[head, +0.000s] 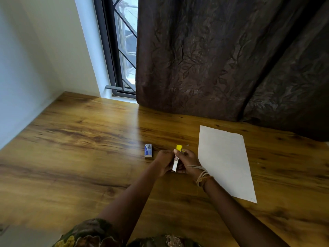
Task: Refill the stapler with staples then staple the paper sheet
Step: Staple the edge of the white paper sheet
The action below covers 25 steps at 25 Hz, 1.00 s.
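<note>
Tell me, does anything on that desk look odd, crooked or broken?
Only the paper, which lies askew to the table edge. The stapler sits between the left hand and right hand; the staple box lies closed nearby. Nothing looks spilled or damaged.

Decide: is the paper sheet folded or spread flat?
Spread flat: the paper sheet lies as one unfolded white sheet on the table.

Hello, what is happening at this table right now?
A person holds a small yellow stapler in both hands, left hand and right hand, just above the wooden table. A blue staple box lies to its left. The white paper sheet lies flat on the right, untouched. Whether staples are already loaded cannot be seen.
</note>
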Motion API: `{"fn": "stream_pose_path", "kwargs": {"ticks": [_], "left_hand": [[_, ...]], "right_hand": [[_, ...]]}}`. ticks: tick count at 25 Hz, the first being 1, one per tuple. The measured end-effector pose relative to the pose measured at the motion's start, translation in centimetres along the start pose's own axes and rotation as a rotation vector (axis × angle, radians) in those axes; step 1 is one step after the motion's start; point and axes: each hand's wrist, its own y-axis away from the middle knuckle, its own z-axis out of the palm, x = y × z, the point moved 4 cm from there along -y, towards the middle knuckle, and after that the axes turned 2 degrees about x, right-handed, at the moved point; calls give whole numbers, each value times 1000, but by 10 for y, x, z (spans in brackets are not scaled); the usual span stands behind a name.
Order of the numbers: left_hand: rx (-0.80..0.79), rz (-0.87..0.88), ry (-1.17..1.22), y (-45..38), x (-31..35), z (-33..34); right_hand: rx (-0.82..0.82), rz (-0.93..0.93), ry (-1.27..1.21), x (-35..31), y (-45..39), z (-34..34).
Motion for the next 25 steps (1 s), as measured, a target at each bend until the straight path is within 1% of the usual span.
{"fn": "stream_pose_path", "kwargs": {"ticks": [2,4,6,9,11,13,15,17,19,22,25], "left_hand": [[-19,27,-24,3,1,7],[-23,53,-22,7,5,16],[17,82,-39,8,6,24],[61,114,-166,12,-5,31],[82,103,-326,14,-18,38],[180,139,-527,15,-28,41],[291,201,-643,17,-33,44],[338,201,-692,20,-37,48],[334,136,-688,22,-42,56],[291,-3,-601,27,-45,72],[215,-94,-561,31,-49,84]], "right_hand": [[-12,-37,-24,3,4,-11],[17,-68,-116,7,7,-27],[111,-66,-251,12,11,-49],[270,-84,-415,25,18,-81],[430,-138,-369,40,24,-98],[572,-192,-245,52,33,-111],[627,-195,-165,62,39,-121],[649,-119,-132,69,41,-130],[625,-57,-137,74,43,-134],[545,-42,-103,78,46,-141],[454,-47,-176,77,48,-148]]}}
